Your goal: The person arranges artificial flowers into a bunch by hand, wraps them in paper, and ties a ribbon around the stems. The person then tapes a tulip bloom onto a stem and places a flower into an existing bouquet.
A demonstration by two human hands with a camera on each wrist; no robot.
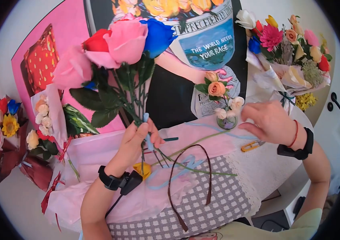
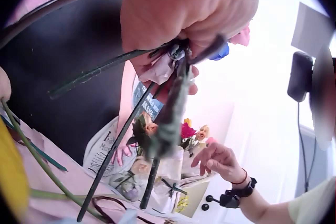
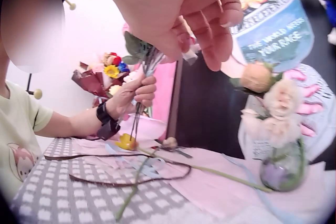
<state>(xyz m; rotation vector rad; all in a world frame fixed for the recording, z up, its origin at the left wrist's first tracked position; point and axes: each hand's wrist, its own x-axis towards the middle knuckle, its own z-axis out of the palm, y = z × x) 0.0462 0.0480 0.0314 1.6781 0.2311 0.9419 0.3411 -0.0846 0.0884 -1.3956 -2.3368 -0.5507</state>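
My left hand (image 1: pixel 136 138) grips a bunch of roses by its dark green stems, upright above the table. The bunch has a large pink rose (image 1: pixel 128 42), a red rose (image 1: pixel 96 41) and a blue rose (image 1: pixel 160 37), with green leaves below. A light blue ribbon (image 1: pixel 148 140) shows around the stems at the fingers. In the left wrist view the stem ends (image 2: pixel 149 184) fan out under the palm. My right hand (image 1: pixel 264 120) is raised at the right, fingers loosely bent with nothing in them, near a small glass vase (image 1: pixel 227 122) of peach and white flowers.
Pink wrapping paper (image 1: pixel 98 160) covers part of the grey checked cloth (image 1: pixel 218 200). A brown ribbon (image 1: pixel 171 180), a yellow flower (image 1: pixel 142 170), a long green stem (image 1: pixel 202 171) and a yellow-handled tool (image 1: pixel 252 146) lie there. Wrapped bouquets stand left and right, with pictures behind.
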